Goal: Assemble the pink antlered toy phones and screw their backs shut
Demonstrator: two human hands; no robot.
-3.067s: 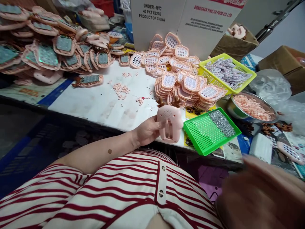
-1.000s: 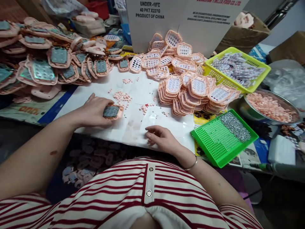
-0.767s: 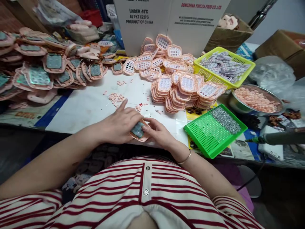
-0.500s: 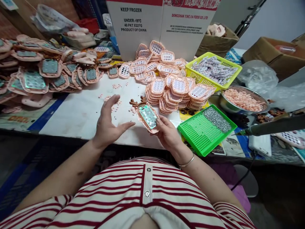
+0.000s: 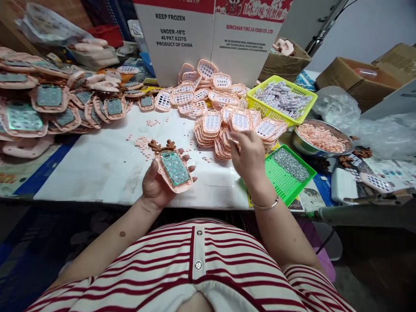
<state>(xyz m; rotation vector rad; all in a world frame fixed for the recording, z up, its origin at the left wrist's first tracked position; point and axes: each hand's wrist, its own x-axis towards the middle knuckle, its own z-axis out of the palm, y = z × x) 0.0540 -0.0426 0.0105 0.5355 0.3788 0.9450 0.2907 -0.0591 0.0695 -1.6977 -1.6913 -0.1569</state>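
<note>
My left hand (image 5: 159,184) is closed around the edges of a pink toy phone half-shell (image 5: 176,170), palm up. A green circuit board lies inside it, and brown antlers stick up from its top end. Over the stacked pink keypad covers (image 5: 212,123), my right hand (image 5: 249,156) has its fingers bent together, tips at the front of the pile. Whatever those fingertips grip, if anything, is hidden. White button pads show in the covers. Small pink pieces (image 5: 144,143) lie scattered on the white table sheet (image 5: 94,169) beyond my left hand.
More half-shells with boards (image 5: 48,97) are heaped on the left. Toward the right are a yellow basket (image 5: 281,97) of white strips, a green tray (image 5: 276,173) with small metal screws, and a metal bowl (image 5: 297,145) of pink bits. A dark tool arm (image 5: 367,212) juts in.
The half-shell has passed from my right hand to my left hand. My right hand has moved up and right to the keypad covers. The tool arm has swung lower.
</note>
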